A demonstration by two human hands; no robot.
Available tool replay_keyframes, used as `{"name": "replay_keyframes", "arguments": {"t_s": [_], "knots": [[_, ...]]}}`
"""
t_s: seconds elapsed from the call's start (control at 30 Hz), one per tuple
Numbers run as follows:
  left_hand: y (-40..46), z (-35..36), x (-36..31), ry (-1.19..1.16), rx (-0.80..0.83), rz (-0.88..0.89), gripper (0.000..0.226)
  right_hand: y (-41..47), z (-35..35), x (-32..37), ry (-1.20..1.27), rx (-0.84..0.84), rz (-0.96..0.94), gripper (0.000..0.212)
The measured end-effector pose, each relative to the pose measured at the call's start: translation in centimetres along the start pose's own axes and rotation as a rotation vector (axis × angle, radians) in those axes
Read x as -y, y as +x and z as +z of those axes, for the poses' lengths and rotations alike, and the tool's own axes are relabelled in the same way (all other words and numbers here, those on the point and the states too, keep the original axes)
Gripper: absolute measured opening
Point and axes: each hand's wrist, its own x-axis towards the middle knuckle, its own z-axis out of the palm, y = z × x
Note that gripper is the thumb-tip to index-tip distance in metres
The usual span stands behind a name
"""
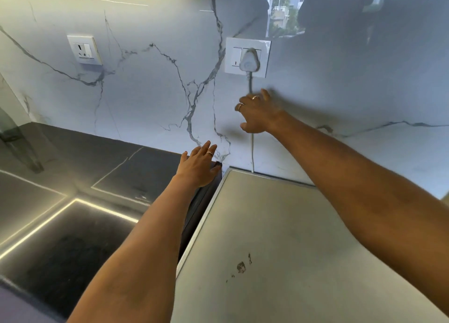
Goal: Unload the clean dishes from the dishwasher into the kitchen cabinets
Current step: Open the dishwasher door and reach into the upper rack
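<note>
Reaching forward over a grey appliance top (279,225), possibly the dishwasher's, a person stretches both bare arms toward a marble-veined wall (150,84). No dishes show from this angle, and the grey top fills the view from about four to six o'clock, its far edge close against the wall.

At centre, the left hand (198,167) lies flat with fingers straight and spread, resting on the dark far left corner (217,165) of the appliance and gripping nothing; a ring sits on one finger. At about one o'clock of it, the right hand (258,114) is raised near the wall with fingers loosely spread, holding nothing, just in front of a white cable (252,150). Whether it touches the cable is unclear, as the hand is blurred. Two rings show on it.

The cable runs up to a white plug (249,61) in a wall socket (247,55) at twelve o'clock. A second socket (85,49) sits at ten o'clock. A dark countertop (60,176) spreads from seven to nine o'clock.
</note>
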Motion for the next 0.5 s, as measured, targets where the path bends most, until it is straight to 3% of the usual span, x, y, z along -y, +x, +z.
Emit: {"name": "replay_keyframes", "arguments": {"t_s": [0.13,0.5], "knots": [[-3.0,0.5,-3.4,0.020,0.011,0.082,0.070,-6.2,2.7,1.0,0.225,0.114,0.118,0.058],[-13.8,5.5,-9.4,0.081,0.206,0.250,0.058,-22.8,9.1,5.6,0.347,0.347,0.195,0.055]]}}
